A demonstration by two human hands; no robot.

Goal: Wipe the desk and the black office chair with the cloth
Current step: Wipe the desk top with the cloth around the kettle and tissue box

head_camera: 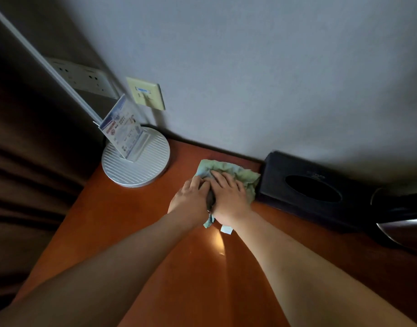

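Hands are lying side by side on a crumpled pale green cloth (pixel 228 171), which is sitting on the glossy reddish-brown wooden desk (pixel 132 215) close to the grey wall (pixel 250 67). The left hand (pixel 191 199) is pressing on the cloth's near left part, its fingers bent at the knuckles and bunching the fabric under them; whether they are truly closing round a fold cannot be told. The right hand (pixel 228 197) is lying flatter, its fingers stretched forward and slightly spread over the cloth's middle, pushing it down onto the desk. A corner of the cloth and a small white label (pixel 226 229) are sticking out between the two wrists.

Just to the right of the cloth, touching or nearly touching its edge, a black rectangular tissue box with an oval opening (pixel 313 187) is standing against the wall. At the far right edge a dark rounded object with a shiny metal part (pixel 403 225) is partly showing; what it is cannot be told. To the left, well apart from the cloth, a round ribbed white lamp base (pixel 136 166) is sitting at the desk's corner, with a clear acrylic card stand holding a printed leaflet (pixel 122 133) standing on it. On the wall behind are a cream switch plate (pixel 146 93) and a white socket panel (pixel 82 76). Brown curtain folds (pixel 25 161) are hanging at the left.
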